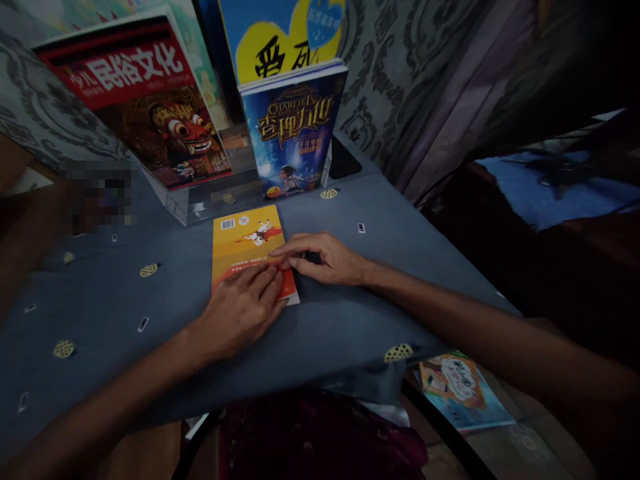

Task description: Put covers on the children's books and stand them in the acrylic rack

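Note:
A small yellow and orange book lies on the cloth-covered table, barcode and small horse-like drawing facing up. White page edges show at its near right corner. My left hand rests flat over the book's lower part, fingers stretched out together. From the right, my right hand reaches to the book's right edge, index finger extended over the cover and thumb apart from it. The fingertips of both hands meet near that edge. Neither hand appears to grip anything; what lies under the fingertips is hidden.
Behind the book, a clear acrylic stand holds a red magazine and a dark blue book. A black phone-like object lies behind. Below the table's right edge is another book. A blurred brown shape appears at left.

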`<state>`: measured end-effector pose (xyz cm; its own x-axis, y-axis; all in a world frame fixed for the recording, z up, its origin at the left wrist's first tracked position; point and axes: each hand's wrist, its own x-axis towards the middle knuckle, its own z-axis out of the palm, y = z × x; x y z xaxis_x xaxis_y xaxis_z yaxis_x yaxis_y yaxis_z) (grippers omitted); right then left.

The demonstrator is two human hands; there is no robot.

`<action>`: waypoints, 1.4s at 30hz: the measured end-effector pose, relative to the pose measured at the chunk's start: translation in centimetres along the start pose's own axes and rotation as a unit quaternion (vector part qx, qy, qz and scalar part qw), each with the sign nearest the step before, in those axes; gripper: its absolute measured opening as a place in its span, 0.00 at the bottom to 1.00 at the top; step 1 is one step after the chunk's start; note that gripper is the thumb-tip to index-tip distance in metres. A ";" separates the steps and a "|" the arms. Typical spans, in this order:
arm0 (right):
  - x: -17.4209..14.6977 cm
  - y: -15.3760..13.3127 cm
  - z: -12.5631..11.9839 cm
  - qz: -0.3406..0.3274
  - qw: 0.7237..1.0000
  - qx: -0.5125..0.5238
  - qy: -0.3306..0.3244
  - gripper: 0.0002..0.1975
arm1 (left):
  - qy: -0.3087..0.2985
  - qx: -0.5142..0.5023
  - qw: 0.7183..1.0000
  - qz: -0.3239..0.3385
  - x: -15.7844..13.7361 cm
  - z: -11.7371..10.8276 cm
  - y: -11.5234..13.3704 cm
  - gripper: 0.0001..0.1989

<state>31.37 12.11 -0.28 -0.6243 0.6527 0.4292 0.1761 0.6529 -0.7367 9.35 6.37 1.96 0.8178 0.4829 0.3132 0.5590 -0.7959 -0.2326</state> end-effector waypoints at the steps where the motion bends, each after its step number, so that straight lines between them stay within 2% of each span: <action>1: 0.0 0.0 -0.1 0.005 1.000 0.005 -0.004 0.15 | -0.002 0.002 1.000 0.002 0.1 -0.1 0.0 0.18; 16: -0.1 0.4 -0.9 0.060 0.995 0.068 -0.032 0.15 | -0.041 -0.010 0.999 -0.010 0.2 -0.7 -0.1 0.19; 32: -0.3 0.5 -0.6 0.047 0.990 0.135 -0.016 0.13 | -0.040 0.002 0.999 -0.007 0.3 -0.7 0.0 0.19; 39: -0.6 -0.3 -0.8 0.044 0.992 0.113 -0.028 0.13 | -0.005 0.004 1.000 -0.001 0.1 -0.2 0.3 0.18; 42: -0.6 -1.0 -1.1 0.004 0.997 0.060 -0.041 0.11 | -0.001 0.014 1.000 -0.009 0.0 0.1 0.6 0.18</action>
<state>32.39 11.50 0.73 -0.6841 0.6210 0.3825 0.0916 0.5935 -0.7996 9.72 5.95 1.72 0.8083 0.4967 0.3163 0.5765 -0.7769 -0.2532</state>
